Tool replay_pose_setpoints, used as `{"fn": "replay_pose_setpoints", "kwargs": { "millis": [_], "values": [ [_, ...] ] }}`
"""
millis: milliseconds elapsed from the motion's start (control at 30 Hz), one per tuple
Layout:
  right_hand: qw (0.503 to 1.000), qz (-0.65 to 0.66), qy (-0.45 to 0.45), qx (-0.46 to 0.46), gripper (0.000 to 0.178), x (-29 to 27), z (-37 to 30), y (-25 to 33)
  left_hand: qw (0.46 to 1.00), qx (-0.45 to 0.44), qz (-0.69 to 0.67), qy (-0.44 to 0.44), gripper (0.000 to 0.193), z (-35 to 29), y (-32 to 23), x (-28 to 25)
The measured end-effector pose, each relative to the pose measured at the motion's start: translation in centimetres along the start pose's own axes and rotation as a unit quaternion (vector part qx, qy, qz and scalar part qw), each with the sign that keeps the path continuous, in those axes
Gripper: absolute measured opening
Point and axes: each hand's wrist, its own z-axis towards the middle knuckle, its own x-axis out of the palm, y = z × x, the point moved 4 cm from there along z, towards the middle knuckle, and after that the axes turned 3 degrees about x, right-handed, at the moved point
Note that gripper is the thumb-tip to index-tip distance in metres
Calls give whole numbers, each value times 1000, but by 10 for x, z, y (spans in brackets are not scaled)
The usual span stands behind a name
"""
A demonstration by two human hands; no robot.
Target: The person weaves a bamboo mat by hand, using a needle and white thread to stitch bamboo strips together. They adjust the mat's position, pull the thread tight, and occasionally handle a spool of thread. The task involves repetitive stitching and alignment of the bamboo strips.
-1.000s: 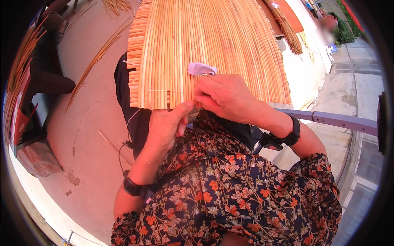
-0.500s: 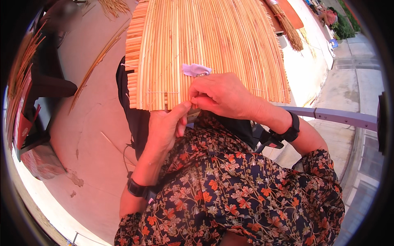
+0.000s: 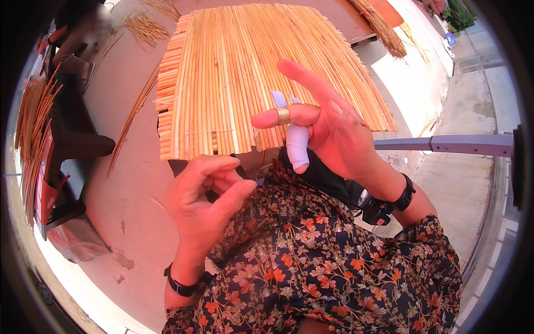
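Observation:
A mat of straight golden reed stalks point(image 3: 250, 72), bound side by side with thin thread, reaches away in front of me. Below its near edge is my left hand point(image 3: 207, 192), fingers loosely curled and thumb apart from the index finger; nothing shows between them. My right hand point(image 3: 339, 131) hovers over the mat's near right part, palm partly turned up and fingers spread, with no object visible in it. One finger wears a gold patterned ring point(image 3: 283, 115), and another is wrapped in pale lilac cloth point(image 3: 297, 142). Any fine thread at the fingertips is too small to make out.
A grey metal bar point(image 3: 467, 145) crosses at the right. Loose reed bundles lean by a dark bench point(image 3: 83, 133) at the left, near a seated person point(image 3: 78, 44). Long stalks point(image 3: 133, 117) lie on the floor. A tied straw bundle point(image 3: 381, 30) rests at the far right.
My hands, together at the mat's near edge before, have parted. The right one has lifted and turned over with its fingers spreading; the left has drawn back toward me. The view has shifted slightly.

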Motion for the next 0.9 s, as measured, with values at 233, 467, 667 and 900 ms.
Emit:
{"fn": "replay_pose_setpoints", "kwargs": {
  "millis": [233, 467, 667, 900],
  "values": [
    [977, 179, 115, 10, 75, 21, -21, -18, 968, 167, 133, 129, 45, 21, -30, 25],
    [940, 299, 146, 78, 77, 22, -35, -33, 937, 187, 253, 153, 39, 14, -24, 25],
    [920, 320, 138, 180, 103, 35, -48, -34, 952, 118, 240, 150, 34, -7, -10, 15],
    [927, 267, 196, 176, 103, 35, -55, -37, 976, 47, 152, 147, 31, -21, -4, 10]
  ]
}}
